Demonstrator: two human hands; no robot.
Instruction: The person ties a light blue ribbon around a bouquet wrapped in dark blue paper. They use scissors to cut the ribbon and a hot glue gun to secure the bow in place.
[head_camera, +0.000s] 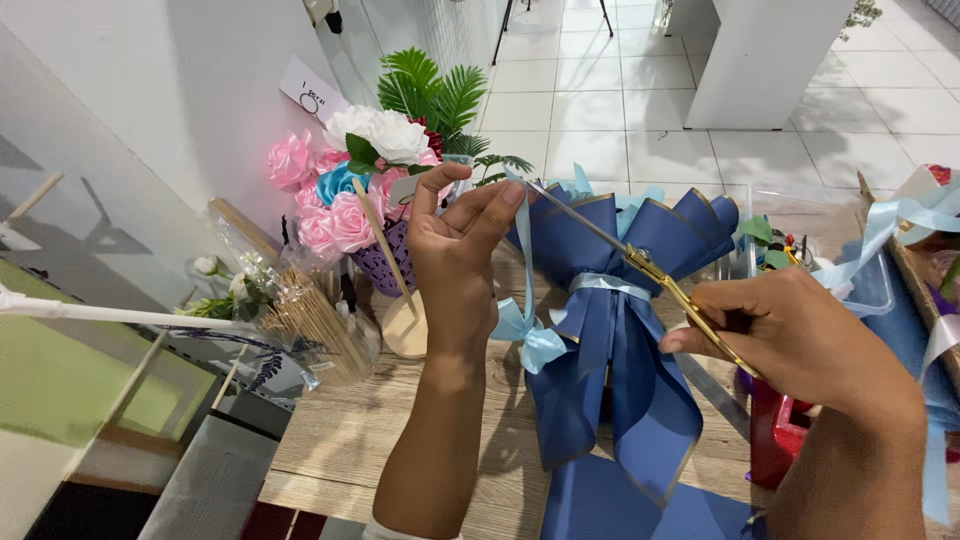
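Observation:
My left hand (458, 250) is raised over the table and pinches the end of a light blue ribbon (526, 300), which hangs down to a small bow. My right hand (790, 335) grips gold scissors (640, 262), whose blades reach up to the ribbon at my left fingertips. Behind them a bouquet wrapped in dark blue paper (620, 330), tied with a pale blue band, lies on the wooden table (340, 440).
Pink, white and blue paper roses (345, 185) with green fern leaves stand at the back left. A clear bag of wooden sticks (305, 310) lies to the left. More ribbon (900, 215), a clear box and a red object (775, 435) sit on the right.

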